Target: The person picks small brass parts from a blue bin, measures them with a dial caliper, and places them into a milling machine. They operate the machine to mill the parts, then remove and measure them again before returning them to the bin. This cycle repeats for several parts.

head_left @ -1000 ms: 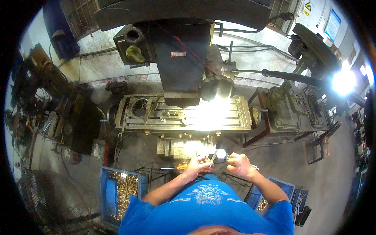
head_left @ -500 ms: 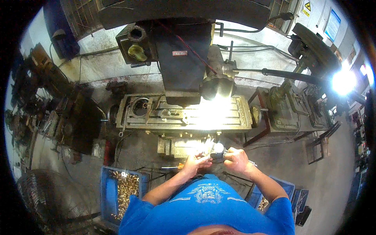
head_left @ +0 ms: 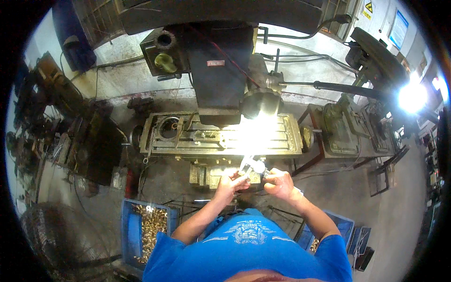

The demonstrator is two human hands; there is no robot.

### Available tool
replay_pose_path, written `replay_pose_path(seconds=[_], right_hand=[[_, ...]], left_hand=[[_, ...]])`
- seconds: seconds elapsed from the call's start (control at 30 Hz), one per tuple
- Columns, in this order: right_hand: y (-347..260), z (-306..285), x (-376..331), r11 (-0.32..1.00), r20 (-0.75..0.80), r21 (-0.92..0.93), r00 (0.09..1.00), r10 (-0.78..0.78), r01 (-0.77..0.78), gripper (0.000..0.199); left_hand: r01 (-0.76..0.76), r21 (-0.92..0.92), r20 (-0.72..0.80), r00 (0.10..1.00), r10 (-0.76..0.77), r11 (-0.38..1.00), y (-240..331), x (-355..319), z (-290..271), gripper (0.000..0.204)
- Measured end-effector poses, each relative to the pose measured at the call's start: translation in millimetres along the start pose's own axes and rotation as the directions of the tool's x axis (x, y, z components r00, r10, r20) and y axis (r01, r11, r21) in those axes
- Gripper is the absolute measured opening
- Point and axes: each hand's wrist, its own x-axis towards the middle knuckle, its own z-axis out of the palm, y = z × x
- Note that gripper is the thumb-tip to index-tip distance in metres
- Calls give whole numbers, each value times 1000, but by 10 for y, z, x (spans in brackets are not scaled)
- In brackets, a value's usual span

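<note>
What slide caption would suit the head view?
Right hand holding a dial caliper, left hand near its jaws, before a slotted milling-machine table; blue bin of brass-coloured parts, lower left.

White glare on machine table (head_left: 256, 135), bright lamp (head_left: 412, 98) at right, dim left, black fisheye rim

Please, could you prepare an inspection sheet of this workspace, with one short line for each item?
Surface: slotted machine table, partly washed out by glare.
Job's things: caliper with a round dial; whether a piece sits between its jaws, cannot tell.
Clutter: round thing at the table's left end.
Hands: right hand closed around the caliper; left hand at its jaw end, grip unclear.
Cables: red wire on the machine; dark cable before the wall.
Surroundings: left blue bin with brass-coloured pieces; right blue bin, partly hidden; bright lamp.
</note>
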Motion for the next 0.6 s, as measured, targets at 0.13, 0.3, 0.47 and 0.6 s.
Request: replay_pose_path(seconds=[0.13, 0.3, 0.47, 0.6], right_hand=[[29, 30, -99, 1000, 37, 27, 999, -16, 15, 19], [18, 53, -49, 998, 33, 48, 998, 44, -46, 20], [26, 81, -52, 996, 5, 75, 999, 50, -51, 19], [30, 120, -148, 990, 7, 119, 997, 74, -74, 20]], left_hand=[[40, -11, -9, 999, -40, 999, -39, -102, 33, 23], [15, -42, -37, 999, -17, 999, -37, -24, 13, 22], [-14, 29, -30, 999, 15, 999, 42, 17, 24, 21], [28, 0, -5, 1000, -28, 1000, -39, -21, 3, 21]])
